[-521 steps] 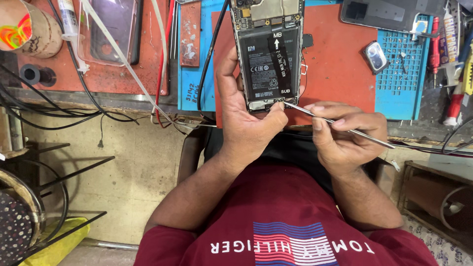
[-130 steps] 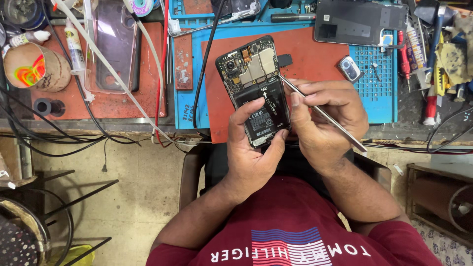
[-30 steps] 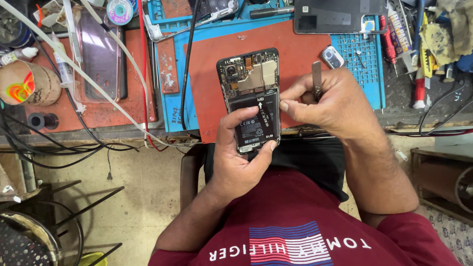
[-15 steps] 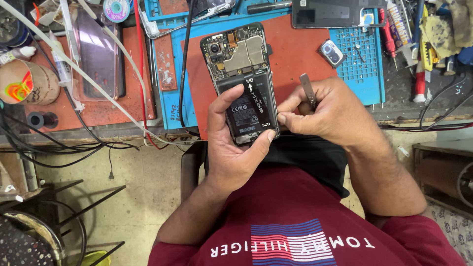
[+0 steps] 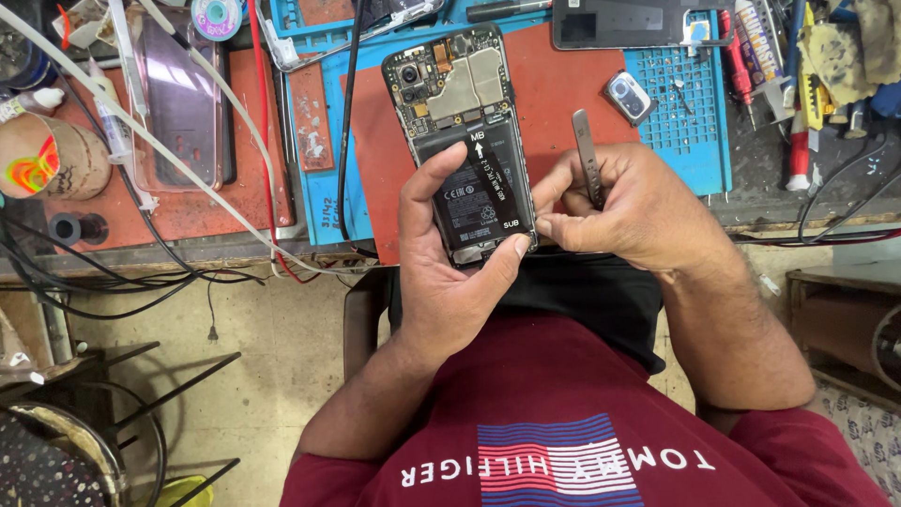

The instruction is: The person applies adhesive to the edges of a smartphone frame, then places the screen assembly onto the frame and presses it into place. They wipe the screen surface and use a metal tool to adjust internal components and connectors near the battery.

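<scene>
The person sits at the cluttered surface (image 5: 732,202), holding an opened phone (image 5: 465,141) with its back cover off, so the circuit board and black battery face up. The left hand (image 5: 450,253) cups the phone's lower end from below, thumb laid along its left edge and fingertips wrapped around the bottom right corner, keeping it lifted just above the red work mat (image 5: 554,94). The right hand (image 5: 624,207) sits close against the phone's right edge, its fingers curled and pinching a slim metal pair of tweezers (image 5: 587,160), which stands upright out of the fist; thumb and forefinger press at the phone's lower right side. A blue grid mat (image 5: 690,113) lies past the hand with a small camera-lens piece (image 5: 627,96) resting on it. Another dark phone (image 5: 638,23) lies at the far edge, and a translucent phone case (image 5: 183,103) lies well to the left among cables.
</scene>
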